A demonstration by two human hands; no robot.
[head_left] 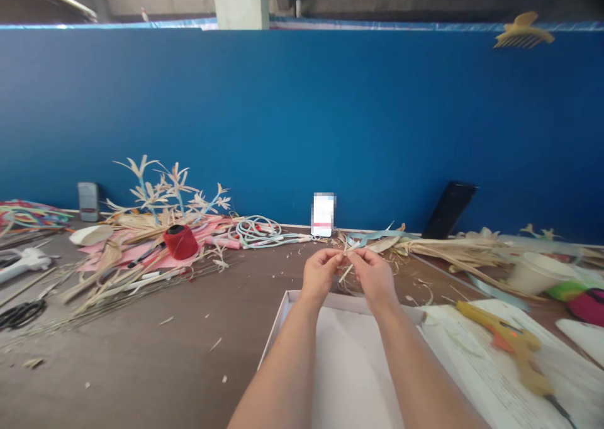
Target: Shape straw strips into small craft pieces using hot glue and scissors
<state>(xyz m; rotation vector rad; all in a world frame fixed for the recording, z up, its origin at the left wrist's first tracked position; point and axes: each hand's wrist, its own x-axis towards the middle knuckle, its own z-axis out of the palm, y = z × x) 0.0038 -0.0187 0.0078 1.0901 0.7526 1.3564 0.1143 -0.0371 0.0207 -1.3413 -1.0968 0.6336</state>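
Observation:
Above the far edge of a shallow white box (349, 301), my left hand (318, 277) and my right hand (376, 279) meet fingertip to fingertip. Both are closed in a pinch on a small piece of pale dried straw (347, 250) with thin ends sticking out. The fingers cover most of it, so its full shape cannot be made out. Just beyond my hands lie loose straw scraps and a pale blue ribbon (372, 235).
A yellow glue gun (521, 353) lies on printed paper (465, 347) at right. To the left are a red thread spool (183, 245), straw flowers (151, 193), coiled cord (259, 231) and scissors (23, 312). A lit phone (323, 218) leans against the blue partition (283, 114).

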